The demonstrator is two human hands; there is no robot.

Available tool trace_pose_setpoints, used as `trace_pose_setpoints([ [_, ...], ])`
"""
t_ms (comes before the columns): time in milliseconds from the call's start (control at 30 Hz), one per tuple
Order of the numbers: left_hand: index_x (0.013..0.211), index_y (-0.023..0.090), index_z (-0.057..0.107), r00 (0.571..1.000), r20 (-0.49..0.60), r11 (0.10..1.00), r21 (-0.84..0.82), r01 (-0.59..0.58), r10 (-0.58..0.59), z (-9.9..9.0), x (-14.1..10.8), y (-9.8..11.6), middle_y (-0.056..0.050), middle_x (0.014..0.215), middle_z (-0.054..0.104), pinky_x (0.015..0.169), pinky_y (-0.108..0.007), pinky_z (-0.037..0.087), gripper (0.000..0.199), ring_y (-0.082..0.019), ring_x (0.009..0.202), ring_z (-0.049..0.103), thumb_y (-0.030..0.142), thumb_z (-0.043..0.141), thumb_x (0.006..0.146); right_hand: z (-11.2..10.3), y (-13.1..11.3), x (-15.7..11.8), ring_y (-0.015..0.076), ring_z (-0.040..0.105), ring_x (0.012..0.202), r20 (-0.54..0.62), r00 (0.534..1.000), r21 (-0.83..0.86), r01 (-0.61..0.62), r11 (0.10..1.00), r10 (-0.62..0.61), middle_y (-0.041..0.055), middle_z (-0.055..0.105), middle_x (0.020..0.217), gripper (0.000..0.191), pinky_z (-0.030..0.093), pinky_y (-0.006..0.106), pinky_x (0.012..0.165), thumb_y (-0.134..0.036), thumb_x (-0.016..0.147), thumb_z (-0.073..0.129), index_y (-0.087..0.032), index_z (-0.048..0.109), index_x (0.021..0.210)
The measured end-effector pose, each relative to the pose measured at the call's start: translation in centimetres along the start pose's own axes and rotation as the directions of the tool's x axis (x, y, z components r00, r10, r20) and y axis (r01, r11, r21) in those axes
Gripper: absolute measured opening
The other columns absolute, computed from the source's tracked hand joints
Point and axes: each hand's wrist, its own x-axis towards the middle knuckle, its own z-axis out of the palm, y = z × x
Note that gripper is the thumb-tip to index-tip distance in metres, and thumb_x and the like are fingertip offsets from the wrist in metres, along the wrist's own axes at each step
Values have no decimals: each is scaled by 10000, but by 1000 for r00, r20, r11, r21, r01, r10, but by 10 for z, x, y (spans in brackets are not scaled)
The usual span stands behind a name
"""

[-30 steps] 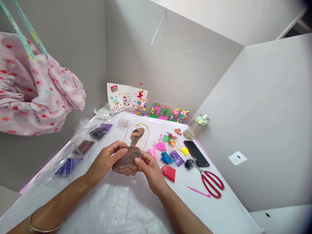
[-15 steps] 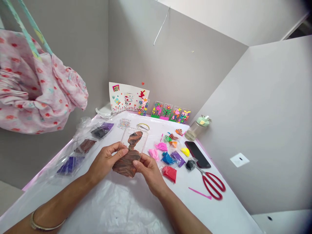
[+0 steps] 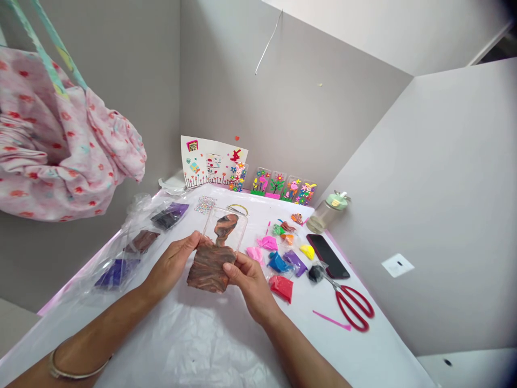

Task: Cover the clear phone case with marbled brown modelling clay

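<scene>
1. Here, a bangle (image 3: 76, 375) circles the left forearm in the foreground, above a white sheet (image 3: 210, 345) spread over the table.
2. The right hand (image 3: 246, 277) pinches a clear phone case (image 3: 235, 231) by its right edge, thumb on the front, fingers curled behind.
3. The left hand (image 3: 177, 258) is half closed, thumb at the case's left edge; its fingers are largely hidden, so how firmly it grips cannot be told.
4. Held tilted above the table between both hands, the case bears a streaked brown layer (image 3: 212, 269) across its lower part, with a narrower brown shape rising above.
5. To the right lie red-handled scissors (image 3: 339, 290), colourful clay packets (image 3: 281, 289) and a dark phone (image 3: 328, 256); to the left, bagged clay (image 3: 115, 272).
6. Beyond the case sit a gold-coloured hoop (image 3: 242, 206) and a gem sheet (image 3: 205, 205).
7. Farthest back, decorated cases (image 3: 278, 185) and an illustrated sheet (image 3: 210, 161) stand along the grey wall (image 3: 258, 102).
</scene>
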Motion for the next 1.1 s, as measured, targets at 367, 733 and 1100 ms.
trace_pose_setpoints([
  [367, 760, 200, 576, 999, 39, 997, 73, 28, -31, 2, -1, 5, 31, 716, 539, 666, -240, 385, 342, -158, 709, 490, 484, 474, 921, -2, 2, 1, 117, 532, 652, 3, 1000, 19, 1, 1000, -1, 17, 577, 767, 294, 476, 256, 624, -402, 834, 666, -145, 674, 977],
  [733, 803, 209, 608, 1000, 16, 994, 111, -2, 0, 1, -4, 4, 30, 755, 591, 687, -245, 417, 256, -155, 710, 536, 452, 569, 875, 0, 2, 1, 106, 531, 626, -5, 1000, 55, 12, 998, -11, 21, 608, 772, 307, 486, 248, 605, -407, 823, 678, -137, 679, 968],
  [1100, 804, 206, 603, 998, 42, 999, 5, 39, -39, 0, -4, -3, 37, 723, 544, 657, -239, 388, 286, -142, 694, 497, 462, 527, 907, 1, 0, -1, 117, 535, 641, 8, 1000, 15, -1, 1000, 1, 5, 558, 736, 289, 487, 262, 631, -414, 826, 668, -145, 664, 932],
])
